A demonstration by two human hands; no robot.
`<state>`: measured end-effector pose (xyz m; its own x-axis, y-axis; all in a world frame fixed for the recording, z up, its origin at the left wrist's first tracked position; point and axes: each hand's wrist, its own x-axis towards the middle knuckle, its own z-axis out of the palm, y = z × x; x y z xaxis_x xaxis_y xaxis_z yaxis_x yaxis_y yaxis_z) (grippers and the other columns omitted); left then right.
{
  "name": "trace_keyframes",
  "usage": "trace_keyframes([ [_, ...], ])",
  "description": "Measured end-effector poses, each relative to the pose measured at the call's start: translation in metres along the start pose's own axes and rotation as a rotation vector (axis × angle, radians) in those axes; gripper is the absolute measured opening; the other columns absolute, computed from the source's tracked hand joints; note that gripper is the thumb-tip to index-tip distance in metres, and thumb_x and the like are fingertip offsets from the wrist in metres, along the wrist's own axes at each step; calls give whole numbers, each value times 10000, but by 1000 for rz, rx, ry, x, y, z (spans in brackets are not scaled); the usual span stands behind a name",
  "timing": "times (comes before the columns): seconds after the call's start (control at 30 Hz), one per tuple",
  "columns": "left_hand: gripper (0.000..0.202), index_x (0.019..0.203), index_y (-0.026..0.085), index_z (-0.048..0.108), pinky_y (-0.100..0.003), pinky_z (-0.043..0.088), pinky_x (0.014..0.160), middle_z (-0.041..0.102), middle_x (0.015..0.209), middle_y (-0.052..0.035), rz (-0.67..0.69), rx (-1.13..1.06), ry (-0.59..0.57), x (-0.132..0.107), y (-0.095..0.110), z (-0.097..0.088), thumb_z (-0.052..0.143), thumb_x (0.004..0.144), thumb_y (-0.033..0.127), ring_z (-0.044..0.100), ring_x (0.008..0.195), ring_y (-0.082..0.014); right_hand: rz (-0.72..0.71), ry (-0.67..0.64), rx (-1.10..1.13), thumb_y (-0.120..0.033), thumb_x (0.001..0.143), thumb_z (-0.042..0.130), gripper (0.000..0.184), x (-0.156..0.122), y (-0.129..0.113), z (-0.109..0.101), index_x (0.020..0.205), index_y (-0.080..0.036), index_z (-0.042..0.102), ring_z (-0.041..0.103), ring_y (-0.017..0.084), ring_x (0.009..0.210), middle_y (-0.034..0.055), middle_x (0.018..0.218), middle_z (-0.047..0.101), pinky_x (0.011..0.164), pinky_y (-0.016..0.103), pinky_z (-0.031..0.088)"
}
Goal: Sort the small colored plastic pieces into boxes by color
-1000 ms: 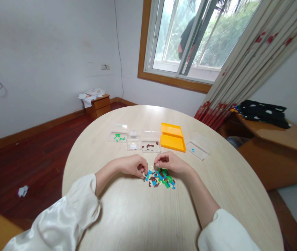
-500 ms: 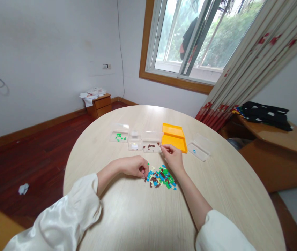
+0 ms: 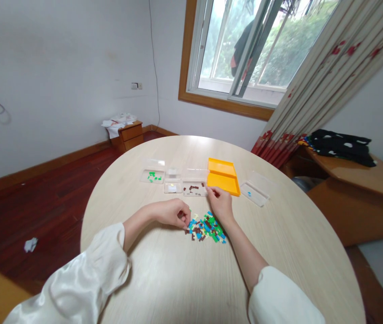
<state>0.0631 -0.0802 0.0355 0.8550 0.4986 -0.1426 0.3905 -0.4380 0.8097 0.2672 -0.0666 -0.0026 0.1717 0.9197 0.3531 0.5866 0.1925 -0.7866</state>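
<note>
Because pieces are tiny, left grip (image 3: 173, 213) pinches at pile (image 3: 207, 227); right grip (image 3: 220, 203), pinched, contents unclear, at brown-piece box (image 3: 194, 190).

Readable text: none, you won't find a single legible word or number anywhere here
bricks (image 3: 206, 227): way too small for you to make out any marking
clear boxes (image 3: 195, 175): no label you can read on them
orange tray (image 3: 223, 177): plain, as far as you can see
wall switch (image 3: 134, 86): too tiny and blurry for you to read anything
</note>
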Motion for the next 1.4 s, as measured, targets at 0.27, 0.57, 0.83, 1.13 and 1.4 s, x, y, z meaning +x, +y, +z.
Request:
trace_keyframes([
  [0.27, 119, 801, 143, 694, -183, 355, 564, 500, 631, 34, 64, 2, -52, 1, -3, 1, 681, 683, 154, 456, 593, -78, -47, -16, -27, -430, 805, 475, 353, -2, -2, 0, 761, -150, 687, 555, 162, 612, 57, 670, 666, 606, 269, 415],
  [0.57, 112, 785, 139, 693, -182, 368, 577, 515, 649, 29, 65, 58, -73, 3, 1, 5, 677, 680, 102, 465, 600, -80, -68, -26, -30, -413, 807, 475, 345, -2, -2, 0, 780, -144, 690, 545, 155, 596, 52, 655, 657, 603, 267, 410],
  [0.83, 46, 752, 134, 695, -184, 359, 571, 529, 645, 19, 76, 51, -50, 3, -2, 4, 660, 725, 147, 457, 599, -79, -80, -35, -23, -426, 804, 481, 354, -2, -3, 0, 769, -142, 689, 540, 156, 590, 49, 639, 652, 593, 266, 409],
  [1.13, 166, 773, 120, 677, -186, 346, 540, 512, 645, 30, -12, 25, -23, -1, -1, 0, 730, 670, 240, 448, 576, -75, -85, -50, -6, -405, 804, 483, 338, -3, -3, 0, 769, -140, 690, 546, 162, 586, 50, 638, 647, 598, 270, 412],
  [1.4, 140, 754, 130, 670, -191, 358, 555, 507, 648, 33, -6, 87, -68, -1, -2, -1, 734, 643, 186, 455, 589, -84, -100, -54, 0, -402, 804, 482, 330, -3, -4, 0, 763, -143, 684, 543, 161, 583, 44, 628, 637, 600, 271, 412],
])
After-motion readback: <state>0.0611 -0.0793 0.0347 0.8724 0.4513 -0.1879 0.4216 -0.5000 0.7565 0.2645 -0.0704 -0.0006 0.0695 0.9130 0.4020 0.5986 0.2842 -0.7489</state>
